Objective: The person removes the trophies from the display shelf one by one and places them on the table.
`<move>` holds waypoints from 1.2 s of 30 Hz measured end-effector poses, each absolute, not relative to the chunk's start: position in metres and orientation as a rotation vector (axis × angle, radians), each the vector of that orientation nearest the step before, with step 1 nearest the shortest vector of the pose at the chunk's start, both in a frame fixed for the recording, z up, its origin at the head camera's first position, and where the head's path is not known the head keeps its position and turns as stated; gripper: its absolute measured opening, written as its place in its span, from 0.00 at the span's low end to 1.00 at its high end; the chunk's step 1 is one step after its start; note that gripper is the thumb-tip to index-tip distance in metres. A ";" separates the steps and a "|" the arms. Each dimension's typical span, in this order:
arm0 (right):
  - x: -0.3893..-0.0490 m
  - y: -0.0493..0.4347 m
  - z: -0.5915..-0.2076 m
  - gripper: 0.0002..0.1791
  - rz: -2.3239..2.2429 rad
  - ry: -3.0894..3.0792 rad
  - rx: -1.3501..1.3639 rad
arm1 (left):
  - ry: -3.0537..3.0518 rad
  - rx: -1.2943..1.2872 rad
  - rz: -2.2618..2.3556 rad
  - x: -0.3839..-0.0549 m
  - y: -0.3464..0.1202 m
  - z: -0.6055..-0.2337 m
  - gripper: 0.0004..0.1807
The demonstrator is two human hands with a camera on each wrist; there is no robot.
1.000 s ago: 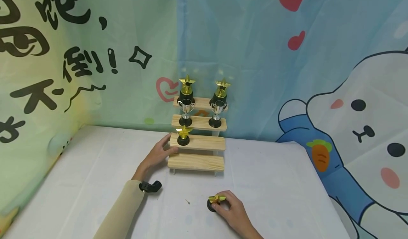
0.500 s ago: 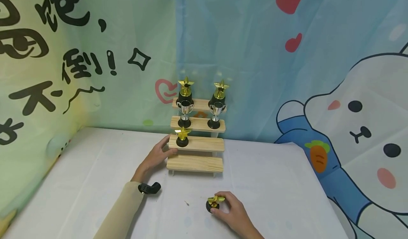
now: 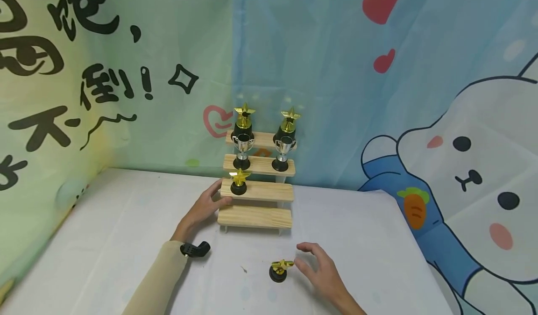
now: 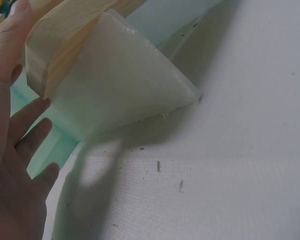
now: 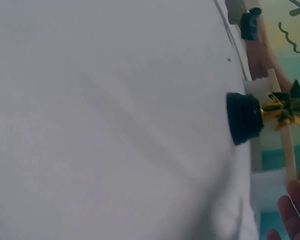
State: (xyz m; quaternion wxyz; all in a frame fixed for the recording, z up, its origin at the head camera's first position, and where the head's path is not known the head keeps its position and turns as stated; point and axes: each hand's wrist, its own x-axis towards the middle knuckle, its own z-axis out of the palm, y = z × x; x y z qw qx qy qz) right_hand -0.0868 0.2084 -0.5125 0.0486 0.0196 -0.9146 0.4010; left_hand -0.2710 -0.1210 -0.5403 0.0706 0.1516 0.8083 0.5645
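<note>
A four-step wooden display stand [image 3: 256, 218] stands at the back of the table. My left hand [image 3: 207, 207] rests at its left end; in the left wrist view the hand [image 4: 12, 150] has its fingers beside a plank end [image 4: 55, 55], loosely extended. A small star trophy [image 3: 278, 271], gold on a black round base, stands upright near the front. My right hand [image 3: 321, 270] is just right of it, fingers spread and holding nothing. In the right wrist view the trophy [image 5: 245, 118] is apart from the fingertips [image 5: 295, 192].
On the stand are two larger star trophies [image 3: 243, 121] on the top step, two silver cups [image 3: 284, 153] below them, and one small star trophy [image 3: 238, 182] on the third step's left. A printed curtain [image 3: 319, 81] hangs behind the white tabletop [image 3: 357, 240].
My right hand has let go of the small star trophy and drawn away to the right, leaving it standing on the table. The left hand stays at the stand.
</note>
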 end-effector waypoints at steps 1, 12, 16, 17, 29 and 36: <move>-0.090 0.209 -0.510 0.16 1.216 -2.783 0.059 | 2.434 0.459 1.695 -0.271 -0.121 -0.540 0.44; -0.136 0.220 -0.474 0.22 1.196 -2.688 0.170 | 2.411 0.452 1.715 -0.272 -0.120 -0.541 0.44; -0.154 0.222 -0.462 0.22 1.183 -2.665 0.213 | 2.404 0.462 1.712 -0.273 -0.120 -0.540 0.43; -0.159 0.222 -0.459 0.22 1.187 -2.661 0.217 | 2.402 0.463 1.713 -0.273 -0.120 -0.540 0.43; -0.209 0.211 -0.436 0.25 1.268 -2.637 0.227 | 2.406 0.436 1.721 -0.271 -0.121 -0.541 0.43; -0.236 0.203 -0.422 0.28 1.315 -2.636 0.218 | 2.409 0.447 1.730 -0.272 -0.120 -0.542 0.43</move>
